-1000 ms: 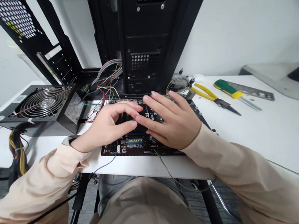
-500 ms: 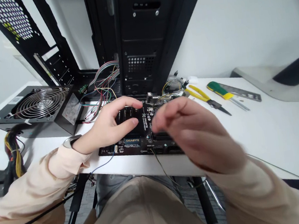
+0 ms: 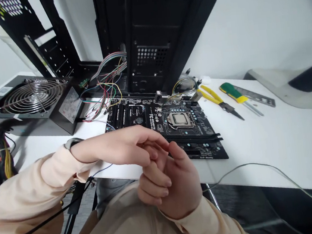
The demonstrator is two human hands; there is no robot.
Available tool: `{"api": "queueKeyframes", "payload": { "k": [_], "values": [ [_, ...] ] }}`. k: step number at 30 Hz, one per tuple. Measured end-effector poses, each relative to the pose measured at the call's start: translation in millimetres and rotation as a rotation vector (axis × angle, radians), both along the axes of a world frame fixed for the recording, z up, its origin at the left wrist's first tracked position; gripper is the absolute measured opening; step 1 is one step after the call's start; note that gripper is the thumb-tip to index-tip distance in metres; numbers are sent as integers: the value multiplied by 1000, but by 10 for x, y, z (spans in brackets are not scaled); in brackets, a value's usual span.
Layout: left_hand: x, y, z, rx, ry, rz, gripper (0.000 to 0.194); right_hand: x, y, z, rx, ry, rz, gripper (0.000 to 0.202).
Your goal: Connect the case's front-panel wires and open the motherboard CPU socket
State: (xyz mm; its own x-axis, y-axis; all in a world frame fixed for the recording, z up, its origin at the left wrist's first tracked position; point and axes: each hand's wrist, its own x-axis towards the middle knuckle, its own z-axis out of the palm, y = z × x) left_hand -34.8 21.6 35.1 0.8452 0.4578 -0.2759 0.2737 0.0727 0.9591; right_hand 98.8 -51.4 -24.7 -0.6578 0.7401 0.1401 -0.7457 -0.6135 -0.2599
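Observation:
My left hand (image 3: 125,146) and my right hand (image 3: 171,179) meet in front of the motherboard's near edge. The left one is palm down, its fingers curled against the fingers of the right, which is turned palm up with its fingers bent. Whether anything small is between them cannot be made out. Behind them the black motherboard (image 3: 155,113) lies flat on the white table, with a silver processor (image 3: 180,119) in its socket. A thin green wire (image 3: 251,164) runs right from beside my right wrist.
A power supply (image 3: 67,104) with a fan sits at the left. The black computer case (image 3: 149,31) stands behind the board, loose coloured wires (image 3: 105,96) beside it. Yellow pliers (image 3: 212,95), a green-yellow screwdriver (image 3: 233,93) and a metal plate (image 3: 257,96) lie at the right.
My right hand has moved down and left off the board and turned palm up. My left hand has moved down to meet it. More of the board shows, and the view has shifted slightly.

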Motion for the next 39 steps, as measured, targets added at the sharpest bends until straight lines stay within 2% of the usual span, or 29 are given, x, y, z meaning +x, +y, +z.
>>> {"api": "queueKeyframes", "payload": {
  "k": [10, 15, 22, 32, 36, 39],
  "values": [
    [41, 6, -225, -55, -140, 128, 40, 1, -18, -22, 29, -123, -59, 40],
    [54, -7, -296, -76, -185, 172, 40, 8, 14, -31, 40, -101, -76, 44],
    [100, -51, -270, -70, -193, 260, 37, 7, 0, -21, 51, -69, -121, 48],
    [81, -48, -298, -130, -215, 224, 42, -8, -12, -8, 63, -58, -102, 47],
    [86, -40, -296, -107, -239, 236, 38, 6, 3, -7, 59, 5, -59, 45],
    [86, -36, -299, -176, -280, 229, 33, 14, 16, -10, 29, 68, -46, 42]
  ]
}}
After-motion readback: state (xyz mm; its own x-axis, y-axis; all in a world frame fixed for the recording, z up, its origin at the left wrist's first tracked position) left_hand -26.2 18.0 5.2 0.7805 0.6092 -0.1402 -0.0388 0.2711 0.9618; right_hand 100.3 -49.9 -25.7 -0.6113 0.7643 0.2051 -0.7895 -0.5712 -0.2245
